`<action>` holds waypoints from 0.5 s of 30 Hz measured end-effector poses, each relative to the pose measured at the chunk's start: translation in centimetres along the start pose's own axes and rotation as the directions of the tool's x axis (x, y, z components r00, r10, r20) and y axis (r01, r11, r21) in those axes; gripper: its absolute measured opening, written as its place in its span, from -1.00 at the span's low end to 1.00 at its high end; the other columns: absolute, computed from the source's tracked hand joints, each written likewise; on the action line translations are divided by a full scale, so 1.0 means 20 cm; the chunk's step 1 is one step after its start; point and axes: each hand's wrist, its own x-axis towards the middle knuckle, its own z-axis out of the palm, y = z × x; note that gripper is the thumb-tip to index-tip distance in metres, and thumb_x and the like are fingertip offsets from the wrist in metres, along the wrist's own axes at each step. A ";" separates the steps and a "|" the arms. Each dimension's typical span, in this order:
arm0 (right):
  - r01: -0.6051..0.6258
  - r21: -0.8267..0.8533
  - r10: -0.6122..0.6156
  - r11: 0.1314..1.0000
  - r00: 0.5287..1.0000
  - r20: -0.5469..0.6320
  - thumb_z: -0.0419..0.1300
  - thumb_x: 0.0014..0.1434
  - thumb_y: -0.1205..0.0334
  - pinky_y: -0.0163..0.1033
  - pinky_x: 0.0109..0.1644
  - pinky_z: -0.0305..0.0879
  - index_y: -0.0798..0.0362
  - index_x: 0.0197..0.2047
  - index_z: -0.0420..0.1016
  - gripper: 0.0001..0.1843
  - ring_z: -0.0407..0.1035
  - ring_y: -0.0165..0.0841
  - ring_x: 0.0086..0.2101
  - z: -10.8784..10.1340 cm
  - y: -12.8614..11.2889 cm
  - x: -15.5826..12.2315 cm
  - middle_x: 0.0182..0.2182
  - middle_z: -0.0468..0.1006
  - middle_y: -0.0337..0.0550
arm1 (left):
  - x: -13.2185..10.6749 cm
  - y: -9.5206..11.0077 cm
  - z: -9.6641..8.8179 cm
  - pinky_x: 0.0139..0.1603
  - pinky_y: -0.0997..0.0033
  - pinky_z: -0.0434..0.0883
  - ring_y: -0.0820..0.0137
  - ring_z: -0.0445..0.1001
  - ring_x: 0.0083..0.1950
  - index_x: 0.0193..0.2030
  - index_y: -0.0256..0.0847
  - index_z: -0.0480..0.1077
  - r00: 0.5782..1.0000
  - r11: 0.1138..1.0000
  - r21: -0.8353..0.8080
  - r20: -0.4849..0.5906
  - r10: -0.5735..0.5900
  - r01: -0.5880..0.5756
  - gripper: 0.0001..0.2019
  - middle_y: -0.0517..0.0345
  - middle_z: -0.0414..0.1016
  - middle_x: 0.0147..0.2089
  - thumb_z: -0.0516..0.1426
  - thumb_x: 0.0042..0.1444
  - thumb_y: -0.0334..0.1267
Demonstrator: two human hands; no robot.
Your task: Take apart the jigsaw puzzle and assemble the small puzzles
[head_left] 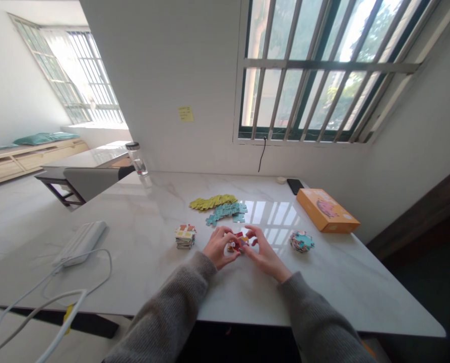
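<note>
Red and orange puzzle pieces are between my two hands, low over the white table in front of me. My left hand curls around their left side, its thumb and fingers closed on them. From the right, my right hand grips their other edge, with the thumb on the pieces and the index finger arched above. The fingers partly hide the pieces, so their number cannot be told. To the left stands a neat stack of puzzle pieces; to the right is a rounder stack with a teal piece on top.
Beyond my hands lie a row of yellow-green pieces and a spread of teal pieces. An orange box and a black phone are at the right. A white power strip with cables lies left; a bottle stands at the back-left corner.
</note>
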 end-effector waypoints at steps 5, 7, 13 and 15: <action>-0.094 0.230 0.099 0.969 0.995 -0.010 0.08 0.29 0.16 -0.19 -0.23 0.32 -0.02 0.28 0.06 -0.46 0.34 -0.37 -0.39 0.01 0.03 0.02 -0.42 0.37 -0.32 | -0.02 0.04 0.03 0.06 0.11 0.42 0.21 0.36 -0.03 -0.10 -0.11 0.41 0.998 0.998 -0.011 0.002 0.059 -0.059 -0.65 0.04 0.37 -0.06 0.33 -0.05 -0.24; -0.108 0.281 0.128 0.953 0.990 -0.056 0.09 0.28 0.13 -0.22 -0.31 0.33 -0.02 0.28 0.05 -0.45 0.31 -0.40 -0.45 0.01 0.03 0.03 -0.44 0.33 -0.35 | -0.02 0.05 0.03 0.05 0.09 0.43 0.20 0.36 -0.03 -0.04 -0.10 0.40 0.994 0.995 -0.017 0.036 0.099 -0.099 -0.60 0.03 0.39 -0.06 0.33 -0.06 -0.25; -0.128 0.318 0.124 0.940 0.992 0.032 0.11 0.27 0.08 -0.25 -0.40 0.33 -0.05 0.31 0.04 -0.41 0.31 -0.40 -0.46 0.00 0.00 0.02 -0.39 0.35 -0.31 | -0.02 0.06 0.01 0.09 0.12 0.41 0.20 0.34 0.09 -0.03 -0.08 0.41 0.985 0.985 -0.018 0.021 0.171 -0.171 -0.64 0.03 0.40 0.09 0.22 0.01 -0.44; -0.114 0.319 0.110 0.941 0.993 0.031 0.11 0.27 0.09 -0.23 -0.33 0.34 -0.03 0.32 0.02 -0.39 0.34 -0.39 -0.43 0.00 -0.01 0.02 -0.39 0.37 -0.30 | -0.02 0.05 0.01 0.07 0.13 0.41 0.22 0.38 0.05 -0.07 -0.08 0.41 0.985 0.985 -0.008 0.013 0.170 -0.170 -0.71 0.05 0.44 0.03 0.23 0.05 -0.40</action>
